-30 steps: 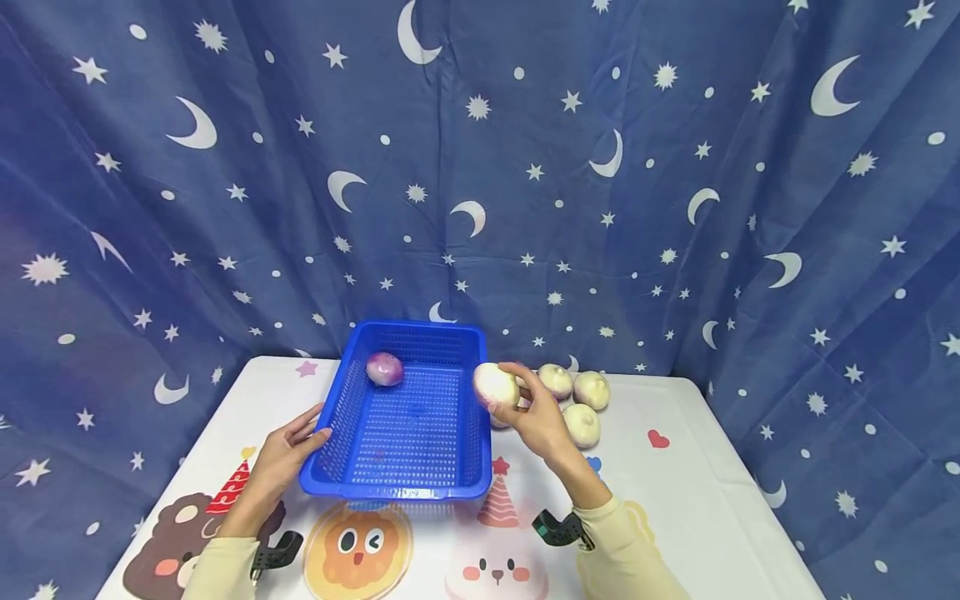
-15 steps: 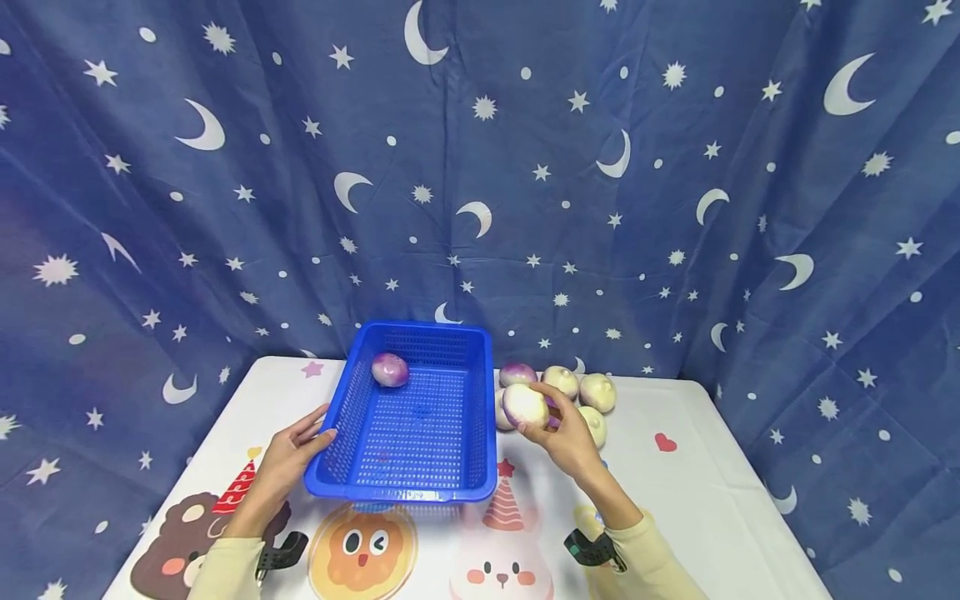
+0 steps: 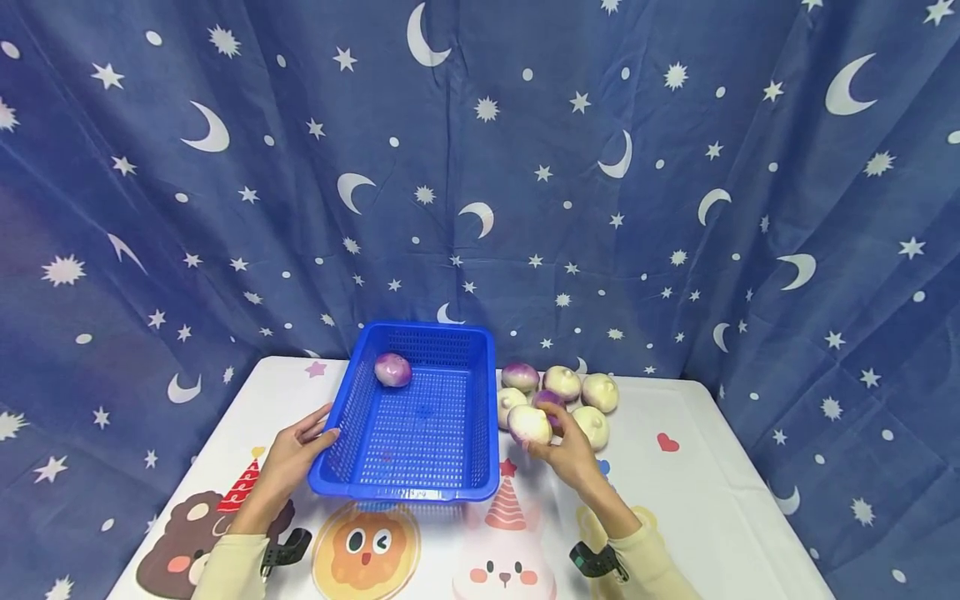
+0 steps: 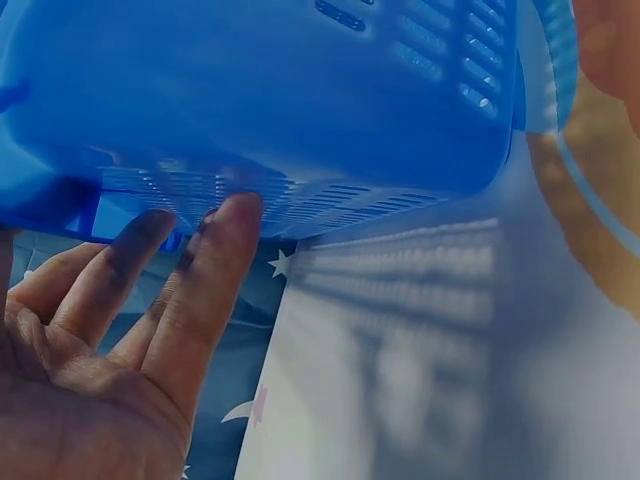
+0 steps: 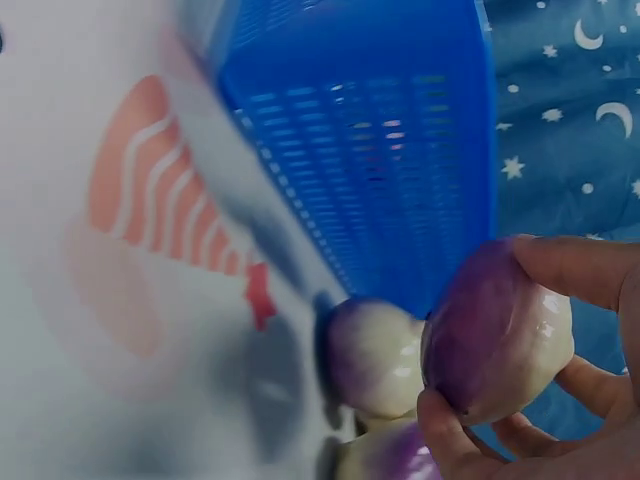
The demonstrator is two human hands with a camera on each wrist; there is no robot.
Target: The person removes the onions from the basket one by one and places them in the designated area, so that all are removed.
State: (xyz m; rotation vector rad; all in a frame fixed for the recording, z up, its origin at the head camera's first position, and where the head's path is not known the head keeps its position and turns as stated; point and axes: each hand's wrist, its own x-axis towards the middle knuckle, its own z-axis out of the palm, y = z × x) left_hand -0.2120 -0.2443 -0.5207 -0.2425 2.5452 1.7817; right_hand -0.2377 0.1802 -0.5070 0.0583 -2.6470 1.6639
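Observation:
A purple-and-white turnip (image 3: 529,425) is pinched between the thumb and fingers of my right hand (image 3: 572,454), just right of the blue plastic basket (image 3: 489,467). In the right wrist view the held turnip (image 5: 495,335) shows its purple side, close to another turnip (image 5: 375,357). My left hand (image 3: 288,454) holds the basket's left rim, thumb on top. Seen from the left wrist, its fingers (image 4: 205,290) lie against the basket's outer wall (image 4: 250,100); the thumb is mostly hidden. One purple turnip (image 3: 393,370) lies inside the basket at the back left.
Several turnips (image 3: 562,382) are grouped right of the basket, behind and beside my right hand. A white tablecloth (image 3: 720,500) with cartoon prints covers the table. Behind its far edge hangs a blue curtain (image 3: 525,208) with moons and stars.
My right hand has carried the turnip from the basket's right rim rightward and nearer, down in front of the grouped turnips. My left hand stays on the rim. The view has shifted slightly.

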